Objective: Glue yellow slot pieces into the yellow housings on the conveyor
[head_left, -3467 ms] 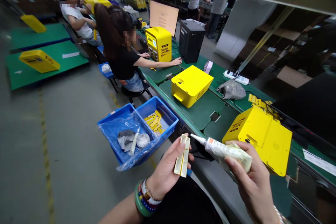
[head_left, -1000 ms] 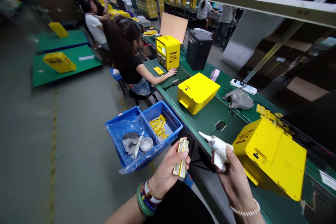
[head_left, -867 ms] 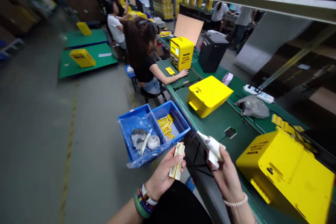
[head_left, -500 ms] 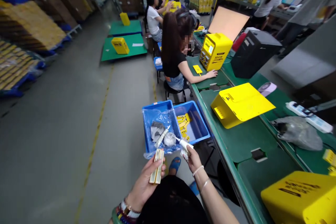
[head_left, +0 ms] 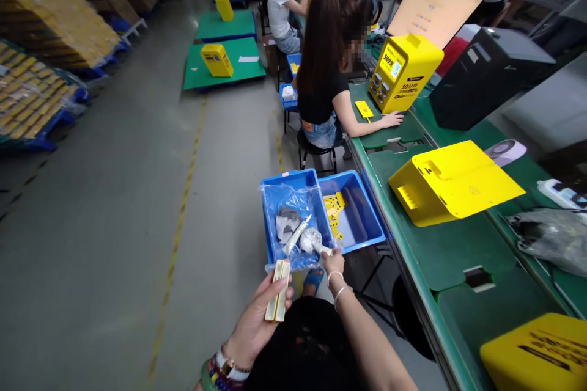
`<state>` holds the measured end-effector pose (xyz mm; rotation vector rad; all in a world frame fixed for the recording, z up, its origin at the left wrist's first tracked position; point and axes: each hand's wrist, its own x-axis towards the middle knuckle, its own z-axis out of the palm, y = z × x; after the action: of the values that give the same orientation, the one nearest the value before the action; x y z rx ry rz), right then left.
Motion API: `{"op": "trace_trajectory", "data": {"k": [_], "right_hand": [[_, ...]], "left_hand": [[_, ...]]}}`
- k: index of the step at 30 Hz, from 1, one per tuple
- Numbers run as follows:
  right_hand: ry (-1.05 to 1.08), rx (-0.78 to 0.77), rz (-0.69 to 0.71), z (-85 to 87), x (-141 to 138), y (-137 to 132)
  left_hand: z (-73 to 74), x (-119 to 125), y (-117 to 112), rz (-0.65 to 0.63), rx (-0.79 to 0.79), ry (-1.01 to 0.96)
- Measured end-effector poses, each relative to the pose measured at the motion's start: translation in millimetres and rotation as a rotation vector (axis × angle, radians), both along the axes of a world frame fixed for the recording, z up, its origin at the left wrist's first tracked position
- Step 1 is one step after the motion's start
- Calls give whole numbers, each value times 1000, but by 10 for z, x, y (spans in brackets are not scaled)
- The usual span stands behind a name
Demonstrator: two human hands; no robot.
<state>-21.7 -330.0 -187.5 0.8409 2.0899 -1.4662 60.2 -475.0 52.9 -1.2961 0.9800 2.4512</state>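
Observation:
My left hand [head_left: 257, 316] grips two narrow cream-coloured plastic pieces [head_left: 277, 292], side by side with yellow edges. At the near right corner of a plastic-lined blue bin [head_left: 269, 201], my right hand [head_left: 334, 263] is closed around a white squeeze tube [head_left: 324, 250]. Fingers cover most of that tube, and its tip points into the bin. Inside lie another white tube [head_left: 297, 236], a whitish round lump [head_left: 310, 239] and a grey crumpled wad [head_left: 287, 224]. A second blue bin [head_left: 367, 233] alongside contains flat yellow parts [head_left: 335, 211].
To the right runs a green workbench [head_left: 452, 256] bearing yellow boxes [head_left: 458, 183], a black computer case [head_left: 493, 79] and a bagged item [head_left: 554, 238]. A co-worker [head_left: 323, 73] sits beyond the bins. Green platforms [head_left: 224, 64] stand on the floor ahead.
My right hand has moved forward with the tube, over the bin's near corner. My left hand keeps its hold on the two pieces. The view has tilted downward and shifted left.

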Motion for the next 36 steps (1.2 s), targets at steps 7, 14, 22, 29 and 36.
{"op": "trace_trajectory", "data": {"k": [7, 14, 22, 29, 36], "right_hand": [[-56, 79, 39, 121, -14, 45], [32, 10, -57, 361, 75, 392], [255, -284, -239, 1106, 555, 1027], [508, -234, -540, 1903, 1090, 1478], [503, -227, -762, 1974, 1637, 2162]], "left_hand": [[-68, -93, 23, -71, 45, 38], [-102, -246, 182, -206, 71, 110], [-208, -569, 725, -524, 144, 199], [-295, -539, 1757, -820, 310, 159], [-271, -71, 2911, -943, 400, 115]]}}
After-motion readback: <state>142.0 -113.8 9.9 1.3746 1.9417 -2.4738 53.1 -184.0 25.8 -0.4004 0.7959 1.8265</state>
